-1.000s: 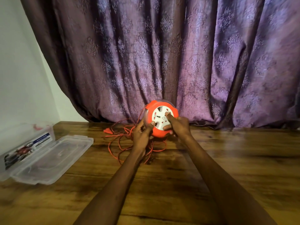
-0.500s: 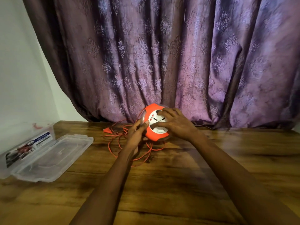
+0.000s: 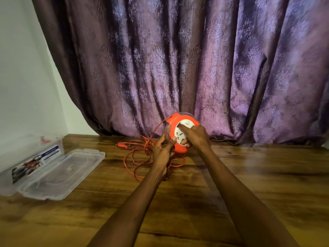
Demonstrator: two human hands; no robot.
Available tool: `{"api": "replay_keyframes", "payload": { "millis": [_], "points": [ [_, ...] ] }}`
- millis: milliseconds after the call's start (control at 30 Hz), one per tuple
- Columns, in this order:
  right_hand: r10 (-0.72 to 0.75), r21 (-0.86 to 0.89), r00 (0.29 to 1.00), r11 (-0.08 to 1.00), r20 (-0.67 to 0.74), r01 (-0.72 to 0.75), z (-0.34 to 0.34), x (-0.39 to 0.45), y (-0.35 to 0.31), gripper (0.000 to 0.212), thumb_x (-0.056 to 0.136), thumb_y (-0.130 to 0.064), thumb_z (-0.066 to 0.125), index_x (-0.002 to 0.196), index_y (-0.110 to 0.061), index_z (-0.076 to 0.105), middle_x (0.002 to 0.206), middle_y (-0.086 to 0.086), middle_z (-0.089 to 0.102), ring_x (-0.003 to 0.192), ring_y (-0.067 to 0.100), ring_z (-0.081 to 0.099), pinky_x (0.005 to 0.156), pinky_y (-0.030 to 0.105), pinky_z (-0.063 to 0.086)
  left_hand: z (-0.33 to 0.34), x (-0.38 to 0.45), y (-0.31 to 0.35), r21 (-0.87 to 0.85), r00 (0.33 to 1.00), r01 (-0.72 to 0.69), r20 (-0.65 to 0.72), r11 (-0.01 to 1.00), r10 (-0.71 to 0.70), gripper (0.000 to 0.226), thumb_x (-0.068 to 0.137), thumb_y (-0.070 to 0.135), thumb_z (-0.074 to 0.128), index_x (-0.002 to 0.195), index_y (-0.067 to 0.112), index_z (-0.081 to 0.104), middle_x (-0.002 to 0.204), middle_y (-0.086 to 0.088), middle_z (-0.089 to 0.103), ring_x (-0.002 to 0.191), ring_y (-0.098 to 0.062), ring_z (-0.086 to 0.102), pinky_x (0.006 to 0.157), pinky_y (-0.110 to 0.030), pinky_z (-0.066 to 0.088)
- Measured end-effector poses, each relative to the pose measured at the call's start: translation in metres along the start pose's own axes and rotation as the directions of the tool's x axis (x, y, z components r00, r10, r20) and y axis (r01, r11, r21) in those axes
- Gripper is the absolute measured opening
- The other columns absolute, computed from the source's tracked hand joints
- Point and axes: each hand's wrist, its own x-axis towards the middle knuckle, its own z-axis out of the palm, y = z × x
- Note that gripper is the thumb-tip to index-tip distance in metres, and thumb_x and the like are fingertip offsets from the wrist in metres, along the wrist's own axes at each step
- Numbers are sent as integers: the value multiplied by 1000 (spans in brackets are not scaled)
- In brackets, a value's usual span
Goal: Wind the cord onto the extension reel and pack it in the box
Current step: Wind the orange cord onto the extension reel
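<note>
Cord (image 3: 142,154) lies mostly loose on the table (image 3: 231,184), at nine o'clock of the orange reel (image 3: 179,148), its plug (image 3: 122,144) furthest out. Since a second ago the right hand (image 3: 195,136) has swung round the white face (image 3: 185,124), fingers curled on it, while the left hand (image 3: 162,150) grips the reel's edge: winding is under way, far from finished. At eight o'clock the open box (image 3: 53,175) waits.

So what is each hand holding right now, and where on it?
Both hold the orange reel: the left hand grips its left rim, and the right hand curls over the white socket face.
</note>
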Motion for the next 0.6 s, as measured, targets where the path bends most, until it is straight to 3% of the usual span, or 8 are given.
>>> {"api": "replay_keyframes", "payload": {
  "millis": [100, 167, 233, 267, 333, 400, 467, 600],
  "points": [
    [-40, 118, 997, 993, 68, 32, 2, 5, 6, 55, 73, -66, 69, 77, -11, 69, 58, 7, 72, 37, 16, 58, 42, 26, 47, -4, 4, 5, 22, 999, -22, -23, 1000, 23, 45, 89, 10, 68, 133, 16, 60, 104, 2, 76, 90, -15, 70, 76, -38, 60],
    [-158, 13, 987, 987, 29, 158, 0, 7, 12, 41, 81, -56, 70, 79, -15, 68, 64, 4, 74, 51, 17, 66, 58, 37, 57, -12, 7, 12, 45, 999, 4, -51, 999, -2, 42, 91, 15, 67, 132, 20, 61, 103, 7, 76, 92, -9, 70, 69, -33, 61],
    [-390, -270, 920, 890, -31, 368, -8, 8, 17, 22, 84, -44, 68, 89, -23, 69, 84, 0, 76, 80, 22, 71, 75, 41, 56, -23, 11, 18, 91, 996, 52, -81, 994, -44, 39, 90, 21, 68, 129, 23, 63, 112, 2, 74, 99, -12, 68, 78, -39, 60],
    [-545, -385, 838, 774, -2, 503, -13, 7, 19, 15, 86, -37, 66, 97, -27, 69, 96, -2, 73, 92, 24, 68, 79, 41, 54, -28, 13, 22, 113, 994, 73, -84, 991, -63, 37, 90, 24, 69, 126, 24, 65, 116, -2, 73, 101, -14, 67, 82, -42, 58],
    [-768, -521, 605, 436, 209, 734, -20, 6, 19, 29, 87, -23, 64, 114, -31, 69, 115, 1, 63, 104, 29, 60, 83, 43, 51, -35, 15, 27, 119, 993, 105, -74, 987, -96, 32, 89, 27, 69, 121, 23, 67, 118, -10, 72, 97, -19, 65, 77, -40, 55],
    [-781, -597, 447, 121, 435, 793, -22, 3, 15, 43, 84, -21, 64, 125, -36, 65, 130, 3, 58, 112, 30, 55, 86, 43, 48, -39, 17, 31, 99, 990, 126, -73, 987, -119, 24, 89, 27, 68, 112, 22, 71, 108, -16, 68, 87, -26, 58, 68, -34, 48],
    [-724, -627, 392, -71, 568, 776, -24, 1, 7, 49, 84, -26, 64, 131, -43, 59, 141, 1, 53, 121, 27, 51, 88, 41, 42, -44, 19, 31, 116, 989, 131, -82, 985, -122, 20, 89, 26, 69, 108, 20, 73, 101, -17, 64, 86, -28, 51, 68, -33, 43],
    [-668, -594, 269, -320, 694, 738, -31, 2, -3, 43, 92, -26, 52, 131, -44, 56, 145, 2, 51, 125, 28, 52, 90, 39, 37, -48, 17, 28, 182, 994, 106, 5, 977, -109, 28, 90, 24, 69, 117, 17, 71, 101, -14, 66, 90, -27, 51, 76, -39, 46]
  ]
}}
